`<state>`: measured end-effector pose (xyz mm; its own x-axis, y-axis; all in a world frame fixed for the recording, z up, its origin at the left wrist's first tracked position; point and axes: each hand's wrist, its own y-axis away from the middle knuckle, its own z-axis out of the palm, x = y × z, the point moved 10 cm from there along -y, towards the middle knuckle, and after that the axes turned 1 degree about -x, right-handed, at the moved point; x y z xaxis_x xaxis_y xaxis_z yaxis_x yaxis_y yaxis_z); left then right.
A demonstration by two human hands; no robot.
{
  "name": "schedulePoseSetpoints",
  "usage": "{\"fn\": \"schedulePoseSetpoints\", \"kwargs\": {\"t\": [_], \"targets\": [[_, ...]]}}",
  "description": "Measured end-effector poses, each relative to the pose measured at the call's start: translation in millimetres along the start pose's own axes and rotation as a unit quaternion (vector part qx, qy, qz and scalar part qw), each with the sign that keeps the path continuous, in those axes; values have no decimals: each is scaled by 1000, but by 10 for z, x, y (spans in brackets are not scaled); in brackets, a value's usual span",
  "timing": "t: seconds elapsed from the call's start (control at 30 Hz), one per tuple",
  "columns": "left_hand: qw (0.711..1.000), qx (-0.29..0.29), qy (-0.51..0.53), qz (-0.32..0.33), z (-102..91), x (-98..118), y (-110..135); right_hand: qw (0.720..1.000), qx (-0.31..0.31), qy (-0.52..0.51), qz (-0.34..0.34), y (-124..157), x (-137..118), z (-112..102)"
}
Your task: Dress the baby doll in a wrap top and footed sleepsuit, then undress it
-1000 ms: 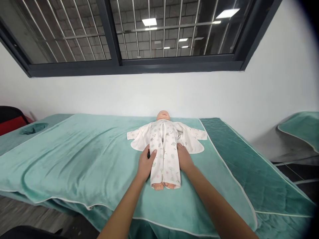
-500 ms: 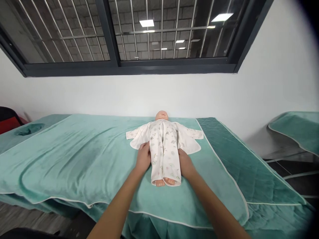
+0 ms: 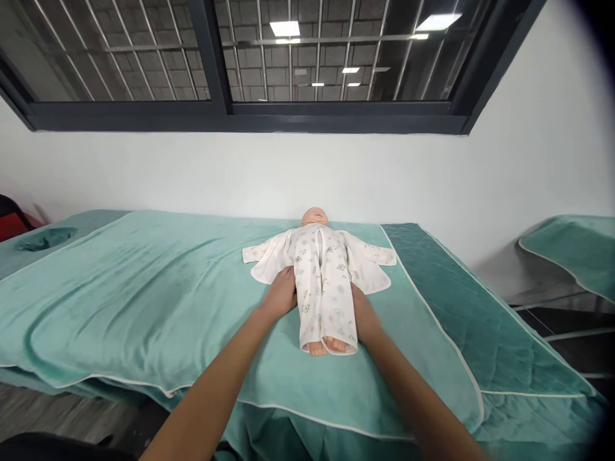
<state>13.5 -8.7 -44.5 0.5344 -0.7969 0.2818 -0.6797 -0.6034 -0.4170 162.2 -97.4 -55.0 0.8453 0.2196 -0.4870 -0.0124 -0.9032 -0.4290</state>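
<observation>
A baby doll [image 3: 314, 216] lies on its back, head toward the wall, its feet [image 3: 327, 346] poking out of the trouser cuffs. It wears a white printed baby top [image 3: 368, 260] with both sleeves spread wide. White printed baby trousers [image 3: 331, 301] cover the legs and reach up over the chest. My left hand [image 3: 281, 292] is closed at the left edge of the trousers, its fingertips partly hidden by the cloth. On the opposite edge, my right hand [image 3: 365, 314] grips the trousers, with most of its fingers out of sight behind the fabric.
Under the doll is a green blanket [image 3: 158, 301] with pale piping, spread over a massage bed that has a face hole [image 3: 47, 239] at the left. A quilted green cover [image 3: 471, 326] shows at the right. Behind the bed stand a white wall [image 3: 192, 169] and a barred window.
The trousers' lower legs and both hands have shifted slightly to the right relative to the doll's head. Both hands stay at the trouser sides. The camera view has tilted a little.
</observation>
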Motion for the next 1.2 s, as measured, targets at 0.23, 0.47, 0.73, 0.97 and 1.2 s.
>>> {"fn": "schedulePoseSetpoints", "kwargs": {"t": [0.23,0.47,0.73,0.97,1.2], "targets": [[997,18,-64,-28,-50,-13,31,1000,-1,5,-8,-1,23,34],[994,34,-96,-38,-178,49,269,1000,-13,11,-13,-5,25,44],[992,15,-75,-97,-225,-39,346,1000,-14,10,0,37,-6,4],[945,107,-75,-299,-445,-767,509,970,183,41,153,67,871,-575],[887,124,-184,-404,-598,-1045,592,927,107,207,293,126,1428,-704]]}}
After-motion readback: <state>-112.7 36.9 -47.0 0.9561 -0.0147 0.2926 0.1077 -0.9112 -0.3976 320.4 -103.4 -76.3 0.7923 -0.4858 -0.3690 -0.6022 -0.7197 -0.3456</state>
